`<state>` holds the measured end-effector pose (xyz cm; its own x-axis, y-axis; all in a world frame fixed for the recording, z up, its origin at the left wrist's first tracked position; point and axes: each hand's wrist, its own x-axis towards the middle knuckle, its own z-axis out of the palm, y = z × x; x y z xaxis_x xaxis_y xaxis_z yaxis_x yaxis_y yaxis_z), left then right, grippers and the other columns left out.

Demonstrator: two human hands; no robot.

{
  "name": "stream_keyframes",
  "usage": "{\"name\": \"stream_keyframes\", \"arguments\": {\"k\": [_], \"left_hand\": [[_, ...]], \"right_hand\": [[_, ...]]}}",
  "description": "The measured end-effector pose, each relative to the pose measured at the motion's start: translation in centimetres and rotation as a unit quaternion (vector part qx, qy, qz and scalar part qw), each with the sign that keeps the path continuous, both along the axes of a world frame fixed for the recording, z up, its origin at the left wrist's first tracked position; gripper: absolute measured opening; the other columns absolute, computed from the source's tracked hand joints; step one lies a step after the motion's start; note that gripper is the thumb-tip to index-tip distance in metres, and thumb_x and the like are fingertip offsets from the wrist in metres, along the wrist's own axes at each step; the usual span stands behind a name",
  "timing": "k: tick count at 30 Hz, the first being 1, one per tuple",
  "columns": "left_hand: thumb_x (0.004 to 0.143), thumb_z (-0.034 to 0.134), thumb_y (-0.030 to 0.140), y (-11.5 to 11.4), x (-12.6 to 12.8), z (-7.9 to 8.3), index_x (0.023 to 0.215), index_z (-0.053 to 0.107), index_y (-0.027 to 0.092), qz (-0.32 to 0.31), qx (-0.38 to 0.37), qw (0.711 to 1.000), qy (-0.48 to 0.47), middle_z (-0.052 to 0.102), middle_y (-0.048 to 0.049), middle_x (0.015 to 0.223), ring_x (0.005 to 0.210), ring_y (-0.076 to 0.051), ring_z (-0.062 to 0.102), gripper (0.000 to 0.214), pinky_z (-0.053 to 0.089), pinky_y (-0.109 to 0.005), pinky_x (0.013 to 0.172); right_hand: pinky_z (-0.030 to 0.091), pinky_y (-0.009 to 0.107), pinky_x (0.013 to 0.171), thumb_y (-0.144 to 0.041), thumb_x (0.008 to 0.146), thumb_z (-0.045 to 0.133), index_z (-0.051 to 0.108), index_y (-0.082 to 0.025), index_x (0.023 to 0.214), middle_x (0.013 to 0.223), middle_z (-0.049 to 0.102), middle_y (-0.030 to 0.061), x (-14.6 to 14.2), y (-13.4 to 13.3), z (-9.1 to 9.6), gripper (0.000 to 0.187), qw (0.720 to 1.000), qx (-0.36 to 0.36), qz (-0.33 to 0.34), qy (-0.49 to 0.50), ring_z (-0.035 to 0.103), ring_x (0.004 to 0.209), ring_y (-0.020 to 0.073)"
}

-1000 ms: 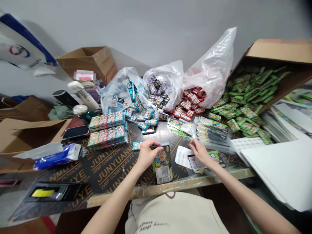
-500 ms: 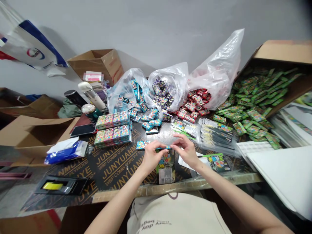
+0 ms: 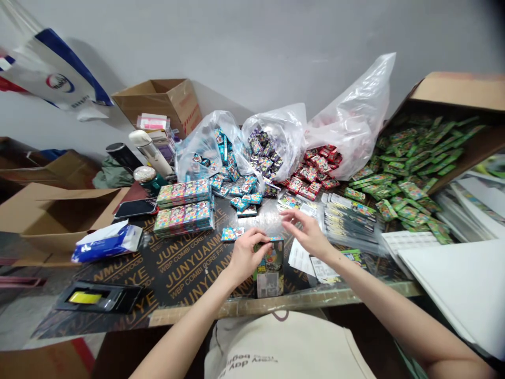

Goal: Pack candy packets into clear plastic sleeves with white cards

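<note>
We see our left hand (image 3: 246, 256) closed on the top edge of a printed card pack (image 3: 269, 276) at 6 o'clock on the black plywood table (image 3: 185, 273), right hand (image 3: 305, 234) open at its 1 o'clock, and a weak pinch could drop the pack onto the loose paper slips (image 3: 300, 258) at its 3 o'clock.

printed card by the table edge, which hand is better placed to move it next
Left, probably. The left hand is already at the top of the printed card, with its fingers on it. The right hand hangs open off to the side, apart from the card, above the papers.
</note>
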<state>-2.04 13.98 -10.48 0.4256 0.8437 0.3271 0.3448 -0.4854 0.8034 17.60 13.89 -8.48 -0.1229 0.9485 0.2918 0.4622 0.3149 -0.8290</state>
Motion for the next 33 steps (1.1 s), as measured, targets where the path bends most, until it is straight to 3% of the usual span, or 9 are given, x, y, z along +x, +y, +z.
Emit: {"name": "stream_keyframes", "arguments": {"k": [3,7,9,16,22,25,28,30,33], "left_hand": [[0.074,0.058,0.015,0.2,-0.3,0.1,0.076,0.066,0.019,0.003,-0.024,1.000,-0.012,0.065,-0.0049,0.081,0.077,-0.017,0.060,0.010,0.046,-0.030,0.072],[0.067,0.063,0.013,0.3,-0.5,-0.3,0.067,0.062,0.018,0.046,-0.058,0.996,-0.040,0.068,-0.0043,0.076,0.075,-0.018,0.063,0.005,0.048,-0.030,0.070],[0.067,0.061,0.011,0.2,-0.6,-0.3,0.066,0.061,0.017,0.034,-0.055,0.997,-0.041,0.068,-0.0041,0.076,0.075,-0.017,0.063,0.006,0.048,-0.029,0.069],[0.065,0.067,0.024,-0.2,-0.3,-0.1,0.063,0.058,0.017,0.059,-0.035,0.997,-0.028,0.066,-0.0029,0.072,0.068,-0.016,0.060,0.011,0.045,-0.028,0.066],[0.064,0.070,0.024,-0.6,0.5,-1.9,0.075,0.060,0.018,0.110,-0.092,0.985,-0.099,0.064,-0.0010,0.073,0.069,-0.014,0.058,0.017,0.043,-0.026,0.066],[0.063,0.071,0.027,-2.1,0.5,-3.6,0.094,0.058,0.016,0.067,-0.208,0.958,-0.185,0.065,-0.0032,0.082,0.073,-0.016,0.060,0.035,0.046,-0.026,0.067],[0.071,0.064,0.030,-3.0,-1.0,-3.9,0.095,0.060,0.011,0.019,-0.264,0.941,-0.209,0.067,-0.0069,0.089,0.078,-0.019,0.061,0.031,0.047,-0.029,0.072],[0.076,0.059,0.031,-2.7,-3.3,-2.7,0.097,0.060,0.011,0.048,-0.217,0.961,-0.166,0.067,-0.0069,0.091,0.081,-0.020,0.061,0.030,0.047,-0.029,0.073],[0.082,0.049,0.025,-0.4,-7.9,0.0,0.111,0.057,0.016,0.149,-0.027,0.988,-0.036,0.064,-0.0057,0.105,0.095,-0.021,0.058,0.031,0.044,-0.032,0.086]], "right_hand": [[0.040,0.029,0.071,-0.034,0.076,0.058,0.060,-0.019,0.078,0.085,0.059,0.0035,0.2,2.0,1.5,0.015,0.999,-0.004,0.026,-0.027,0.053,0.083,0.0172],[0.038,0.022,0.059,-0.035,0.073,0.060,0.059,-0.016,0.070,0.073,0.059,-0.0002,-0.9,3.5,1.5,0.019,0.964,-0.166,0.206,-0.015,0.052,0.068,0.0128],[0.036,0.021,0.055,-0.035,0.071,0.061,0.059,-0.015,0.069,0.066,0.058,-0.0021,-1.6,3.8,0.9,0.020,0.943,-0.217,0.253,-0.011,0.050,0.061,0.0105],[0.031,0.019,0.051,-0.034,0.070,0.062,0.055,-0.014,0.064,0.057,0.051,-0.0048,-2.3,4.3,-0.5,0.022,0.932,-0.245,0.268,-0.013,0.043,0.053,0.0072],[0.030,0.019,0.046,-0.036,0.062,0.069,0.051,-0.016,0.070,0.051,0.049,-0.0070,-3.2,3.2,-1.4,0.028,0.942,-0.261,0.183,0.104,0.042,0.046,0.0067],[0.032,0.019,0.045,-0.037,0.063,0.070,0.047,-0.019,0.085,0.050,0.049,-0.0090,-3.4,1.9,-1.4,0.036,0.937,-0.271,0.116,0.186,0.044,0.044,0.0075],[0.044,0.026,0.063,-0.039,0.070,0.065,0.046,-0.021,0.101,0.076,0.063,0.0012,-2.1,1.0,-2.0,0.040,0.940,-0.262,0.062,0.212,0.060,0.071,0.0148],[0.046,0.030,0.072,-0.045,0.073,0.060,0.046,-0.023,0.108,0.098,0.061,0.0065,-0.4,1.0,-3.3,0.043,0.947,-0.231,-0.018,0.225,0.059,0.088,0.0190],[0.046,0.032,0.075,-0.050,0.072,0.059,0.048,-0.024,0.107,0.105,0.059,0.0075,2.0,1.2,-5.9,0.045,0.953,-0.182,-0.116,0.214,0.057,0.093,0.0213]]}}
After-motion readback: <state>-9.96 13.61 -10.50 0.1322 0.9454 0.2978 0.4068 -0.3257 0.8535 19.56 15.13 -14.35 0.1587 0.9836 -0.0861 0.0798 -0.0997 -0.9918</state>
